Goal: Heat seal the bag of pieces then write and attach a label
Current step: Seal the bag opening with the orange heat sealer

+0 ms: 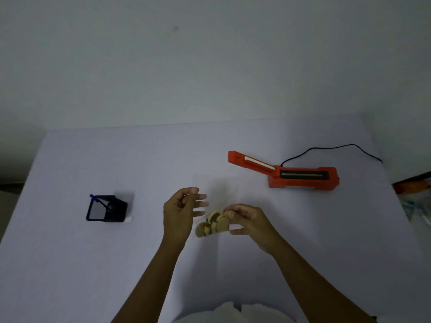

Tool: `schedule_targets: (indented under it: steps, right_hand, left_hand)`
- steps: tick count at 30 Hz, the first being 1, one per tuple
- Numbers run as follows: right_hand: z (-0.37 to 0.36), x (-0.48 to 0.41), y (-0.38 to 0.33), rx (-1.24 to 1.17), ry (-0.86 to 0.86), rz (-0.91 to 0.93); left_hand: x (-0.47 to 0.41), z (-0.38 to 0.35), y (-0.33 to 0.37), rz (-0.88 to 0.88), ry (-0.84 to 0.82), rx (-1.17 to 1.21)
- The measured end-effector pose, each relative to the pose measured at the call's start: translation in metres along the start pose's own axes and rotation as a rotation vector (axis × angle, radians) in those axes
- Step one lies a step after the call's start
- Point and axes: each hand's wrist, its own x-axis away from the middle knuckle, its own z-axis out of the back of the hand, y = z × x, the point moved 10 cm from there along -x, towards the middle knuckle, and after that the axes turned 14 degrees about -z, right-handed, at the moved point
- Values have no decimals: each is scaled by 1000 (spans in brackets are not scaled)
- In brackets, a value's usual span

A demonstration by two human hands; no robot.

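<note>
On the table's (70, 264) left side a black holder (107, 209) stands on a white sheet, a blue pen (100, 201) leaning inside it. Near the middle the left hand (180, 212) hovers with fingers loosely spread, gripping nothing that can be made out. Just beside it, the right hand (248, 221) pinches a clear bag (215, 223) of tan round pieces, raised above the tabletop. Farther right, well apart, the orange sealer (293, 173) lies with its arm lifted, and its black cord (331, 149) trails toward the table's edge.

No legible text or markings anywhere
</note>
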Motion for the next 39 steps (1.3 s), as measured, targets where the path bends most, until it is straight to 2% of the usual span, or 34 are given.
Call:
schedule_targets:
  steps: [3, 10, 17, 22, 28, 39]
  right_hand:
    - [-28, -15, 7, -34, 83, -31]
    - [-67, -64, 41, -22, 247, -205]
    - [-65, -89, 75, -30, 442, -322]
    - [-60, -90, 90, -12, 502, -350]
    - [-57, -83, 96, 49, 566, -322]
    - [-65, -73, 91, 109, 489, -267]
  left_hand:
    - [-11, 38, -26, 47, -23, -13]
    - [-29, 85, -116, 178, -231, -205]
    - [-47, 86, -173, 304, -400, -304]
    - [-43, 75, -189, 328, -470, -382]
    - [-30, 70, -185, 351, -440, -480]
    - [-10, 80, -157, 367, -330, -470]
